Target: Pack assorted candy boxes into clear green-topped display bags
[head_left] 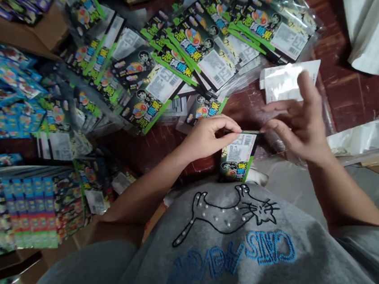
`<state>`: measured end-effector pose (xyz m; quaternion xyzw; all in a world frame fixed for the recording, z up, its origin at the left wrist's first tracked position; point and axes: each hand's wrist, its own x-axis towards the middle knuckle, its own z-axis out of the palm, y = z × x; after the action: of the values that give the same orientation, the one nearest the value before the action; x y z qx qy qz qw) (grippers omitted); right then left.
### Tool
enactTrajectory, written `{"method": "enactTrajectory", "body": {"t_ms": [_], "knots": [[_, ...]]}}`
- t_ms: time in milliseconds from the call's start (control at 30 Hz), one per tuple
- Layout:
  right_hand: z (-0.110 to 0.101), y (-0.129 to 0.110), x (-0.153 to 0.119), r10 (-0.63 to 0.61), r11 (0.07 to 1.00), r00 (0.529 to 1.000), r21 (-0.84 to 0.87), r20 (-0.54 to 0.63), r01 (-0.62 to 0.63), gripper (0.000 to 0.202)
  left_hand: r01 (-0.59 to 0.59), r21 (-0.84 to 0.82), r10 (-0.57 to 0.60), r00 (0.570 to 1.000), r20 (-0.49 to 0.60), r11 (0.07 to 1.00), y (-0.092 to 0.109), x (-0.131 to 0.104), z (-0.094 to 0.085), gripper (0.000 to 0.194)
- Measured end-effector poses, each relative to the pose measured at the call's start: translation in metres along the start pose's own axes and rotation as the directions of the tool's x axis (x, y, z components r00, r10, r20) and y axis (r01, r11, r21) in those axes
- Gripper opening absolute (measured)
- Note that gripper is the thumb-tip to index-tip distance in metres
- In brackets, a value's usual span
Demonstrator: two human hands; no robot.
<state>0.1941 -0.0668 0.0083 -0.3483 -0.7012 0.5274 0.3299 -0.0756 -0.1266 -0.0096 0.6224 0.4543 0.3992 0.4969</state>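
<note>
My left hand pinches the top edge of a black and green candy packet between thumb and fingertips. The packet hangs down in front of my shirt, its white printed label facing up. To the right, my right hand is open with fingers spread, its thumb tip at the packet's top right corner. Whether the thumb touches the corner I cannot tell. Just beyond my left hand lies another matching packet. A white, shiny plastic-wrapped stack lies behind my right hand.
Many matching packets in clear sleeves spread across the dark red table. Blue packets are heaped at the left, above a row of colourful packs. A cardboard box stands at the back left; white paper lies far right.
</note>
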Motion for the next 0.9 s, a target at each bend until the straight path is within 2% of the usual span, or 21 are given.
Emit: {"method": "enactTrajectory", "body": {"t_ms": [67, 200, 267, 367, 433, 500, 600, 667, 733, 833, 900], "knots": [[-0.005, -0.008, 0.009, 0.084, 0.996, 0.996, 0.03, 0.037, -0.085, 0.1, 0.015, 0.032, -0.014, 1.0, -0.019, 0.999, 0.002, 0.002, 0.002, 0.005], [-0.003, -0.014, 0.025, 0.152, 0.984, 0.953, 0.05, 0.262, -0.171, 0.098, 0.05, 0.042, -0.048, 0.998, -0.047, 0.998, 0.003, 0.005, 0.007, 0.007], [0.002, -0.01, 0.028, 0.166, 0.981, 0.941, 0.044, 0.294, -0.187, 0.105, 0.077, 0.026, -0.075, 0.995, -0.061, 0.997, 0.004, 0.005, 0.01, 0.008], [0.009, -0.002, 0.027, 0.194, 0.978, 0.941, 0.021, 0.277, -0.208, 0.112, 0.154, -0.015, -0.155, 0.985, -0.073, 0.988, 0.003, 0.005, 0.013, 0.011], [0.012, 0.003, 0.022, 0.171, 0.985, 0.959, -0.032, 0.227, -0.168, 0.112, 0.198, -0.043, -0.201, 0.977, -0.069, 0.979, 0.002, 0.005, 0.014, 0.014], [0.014, 0.006, 0.016, 0.091, 0.989, 0.985, -0.132, 0.144, -0.072, 0.108, 0.217, -0.068, -0.221, 0.973, -0.059, 0.974, 0.001, 0.005, 0.014, 0.016], [0.02, 0.007, 0.007, -0.057, 0.944, 0.996, -0.321, 0.074, 0.078, 0.086, 0.222, -0.099, -0.227, 0.973, -0.043, 0.97, 0.001, 0.007, 0.011, 0.015], [0.025, 0.008, 0.003, -0.109, 0.897, 0.99, -0.42, 0.086, 0.135, 0.075, 0.216, -0.117, -0.219, 0.976, -0.012, 0.969, 0.002, 0.008, 0.01, 0.015], [0.029, 0.009, 0.002, -0.122, 0.868, 0.986, -0.47, 0.117, 0.163, 0.078, 0.203, -0.125, -0.201, 0.979, 0.03, 0.971, 0.001, 0.01, 0.01, 0.017], [0.027, 0.009, 0.005, -0.112, 0.879, 0.976, -0.44, 0.185, 0.184, 0.085, 0.176, -0.07, -0.174, 0.984, 0.033, 0.982, -0.003, 0.015, 0.006, 0.027], [0.022, 0.009, 0.005, -0.121, 0.912, 0.976, -0.369, 0.181, 0.181, 0.087, 0.162, -0.011, -0.162, 0.986, -0.026, 0.987, -0.006, 0.016, -0.006, 0.032]]}}
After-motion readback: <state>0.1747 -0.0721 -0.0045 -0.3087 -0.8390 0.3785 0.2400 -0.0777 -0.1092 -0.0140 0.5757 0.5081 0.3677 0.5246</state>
